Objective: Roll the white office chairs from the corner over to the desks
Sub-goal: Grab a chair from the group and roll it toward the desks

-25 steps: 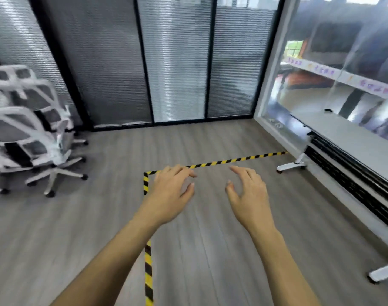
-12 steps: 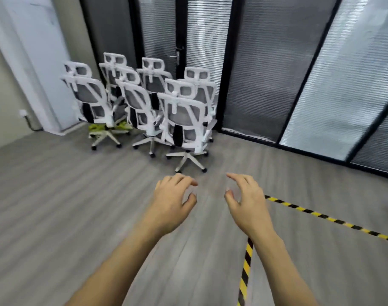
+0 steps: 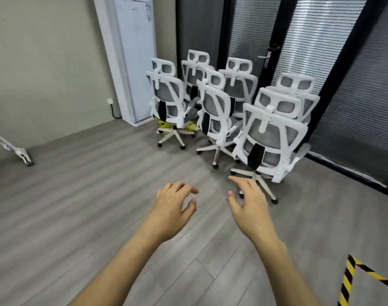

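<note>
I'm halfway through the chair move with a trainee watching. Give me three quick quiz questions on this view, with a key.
1. True or false: the left hand already holds a chair.
2. How many headrests show in the cluster of chairs?
3. Which chair is closest to the right hand: A) the nearest chair, B) the chair beside the white cabinet, C) the one by the door handle?

Key: 1. False, both hands are open and empty above the floor. 2. Six. 3. A.
</note>
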A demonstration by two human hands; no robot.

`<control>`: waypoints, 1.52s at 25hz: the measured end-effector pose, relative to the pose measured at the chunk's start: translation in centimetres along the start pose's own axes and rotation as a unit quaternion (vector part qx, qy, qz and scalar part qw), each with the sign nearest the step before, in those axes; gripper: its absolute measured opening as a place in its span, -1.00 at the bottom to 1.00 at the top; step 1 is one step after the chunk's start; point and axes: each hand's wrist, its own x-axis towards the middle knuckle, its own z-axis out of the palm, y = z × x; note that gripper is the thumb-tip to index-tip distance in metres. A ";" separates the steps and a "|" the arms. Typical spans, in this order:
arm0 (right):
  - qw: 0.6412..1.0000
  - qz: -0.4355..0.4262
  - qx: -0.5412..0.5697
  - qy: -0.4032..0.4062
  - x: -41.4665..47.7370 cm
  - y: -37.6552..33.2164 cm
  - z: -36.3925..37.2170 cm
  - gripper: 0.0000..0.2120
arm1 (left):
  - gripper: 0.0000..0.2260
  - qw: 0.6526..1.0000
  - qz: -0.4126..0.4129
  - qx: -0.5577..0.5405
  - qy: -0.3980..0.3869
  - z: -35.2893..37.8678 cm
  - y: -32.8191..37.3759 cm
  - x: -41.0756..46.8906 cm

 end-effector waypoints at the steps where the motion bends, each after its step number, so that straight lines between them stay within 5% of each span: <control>1: 1.000 -0.001 0.012 -0.010 3.7 -0.1 2.2 -0.64 | -0.63 1.000 -0.016 0.007 -0.001 -0.5 -2.4 2.8; 11: 0.995 -0.056 0.035 -0.080 38.5 -3.2 22.5 -0.64 | -0.79 0.993 -0.110 0.007 0.034 -4.6 -27.0 28.8; 28: 0.999 0.033 0.019 -0.009 94.9 2.4 49.5 -0.66 | -0.74 0.998 -0.045 -0.002 -0.033 -4.8 -64.9 85.1; 34: 0.996 0.073 0.003 -0.044 115.0 5.1 59.1 -0.67 | -0.75 0.997 -0.053 -0.009 -0.046 -4.7 -76.2 102.6; 38: 0.995 0.089 -0.039 -0.038 126.0 6.7 66.0 -0.66 | -0.60 0.997 -0.052 -0.008 -0.052 -4.4 -86.7 113.1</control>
